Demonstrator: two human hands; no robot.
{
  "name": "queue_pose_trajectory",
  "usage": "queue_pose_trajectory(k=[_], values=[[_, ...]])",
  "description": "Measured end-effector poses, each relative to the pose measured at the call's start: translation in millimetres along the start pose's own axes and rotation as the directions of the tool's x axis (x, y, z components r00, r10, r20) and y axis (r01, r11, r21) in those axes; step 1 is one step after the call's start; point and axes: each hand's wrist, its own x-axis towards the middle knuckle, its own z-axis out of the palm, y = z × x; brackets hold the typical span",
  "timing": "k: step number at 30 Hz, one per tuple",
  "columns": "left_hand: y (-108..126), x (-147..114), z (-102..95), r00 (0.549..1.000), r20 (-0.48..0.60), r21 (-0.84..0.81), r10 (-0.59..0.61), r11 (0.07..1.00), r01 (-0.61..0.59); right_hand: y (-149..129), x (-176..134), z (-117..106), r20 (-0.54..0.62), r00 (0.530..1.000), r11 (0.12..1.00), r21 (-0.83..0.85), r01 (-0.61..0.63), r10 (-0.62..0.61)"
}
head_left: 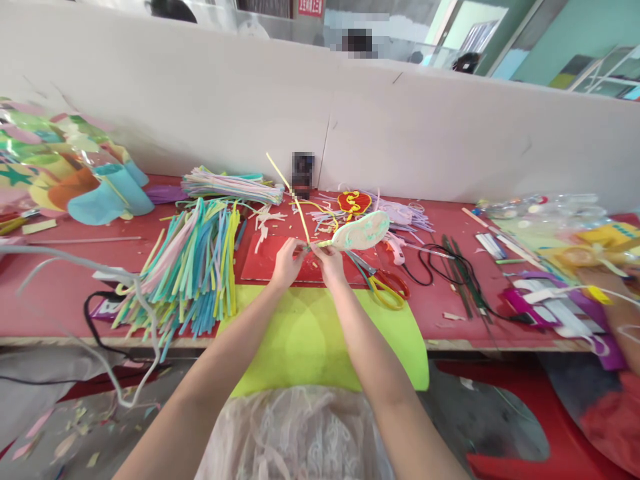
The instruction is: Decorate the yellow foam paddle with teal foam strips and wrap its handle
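Note:
My left hand (290,261) and my right hand (328,259) meet over a red board, fingertips pinched close together. A pale yellow pipe cleaner (301,212) rises from between them and leans up to the left. From my right fingers a short yellow-wrapped stem runs to a flat cream oval piece (361,231) with mint-green squiggles, which extends to the right. The exact join at the fingertips is too small to make out. Just right of my right hand lie scissors (387,290) with red and yellow handles.
Bundled pastel pipe cleaners (200,267) lie to the left, near felt shapes (107,193). A red heart-like piece (354,203), a pink glue gun (396,250) and black cable lie right of centre. A lime-green sheet (320,340) hangs over the front edge. Another person's arm (613,303) is at the far right.

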Motion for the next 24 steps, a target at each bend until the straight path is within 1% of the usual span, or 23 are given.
queue_pose_trajectory(k=[3, 8, 14, 20, 24], values=[[-3.4, -0.1, 1.4, 0.999, 0.001, -0.044, -0.043, 0.998, 0.043, 1.2, 0.6, 0.1, -0.002, 1.000, 1.000, 0.011, -0.001, 0.001], [-8.2, 0.2, 1.3, 0.992, 0.015, -0.162, -0.122, 0.979, 0.123, -1.1, -0.1, 0.3, 0.011, 1.000, 0.998, -0.066, 0.007, -0.006], [-11.6, 3.7, -1.4, 0.981, 0.033, -0.296, -0.193, 0.935, 0.194, -10.4, -3.7, -2.1, 0.123, 0.992, 0.993, -0.108, 0.052, -0.039], [-13.1, 5.5, -5.2, 0.966, 0.069, -0.386, -0.248, 0.887, 0.255, -16.0, -4.4, -4.5, 0.213, 0.977, 0.984, -0.165, 0.060, -0.024], [-13.1, 5.4, -7.4, 0.953, 0.098, -0.414, -0.286, 0.859, 0.300, -14.8, -2.8, -6.2, 0.223, 0.974, 0.982, -0.177, 0.064, -0.023]])
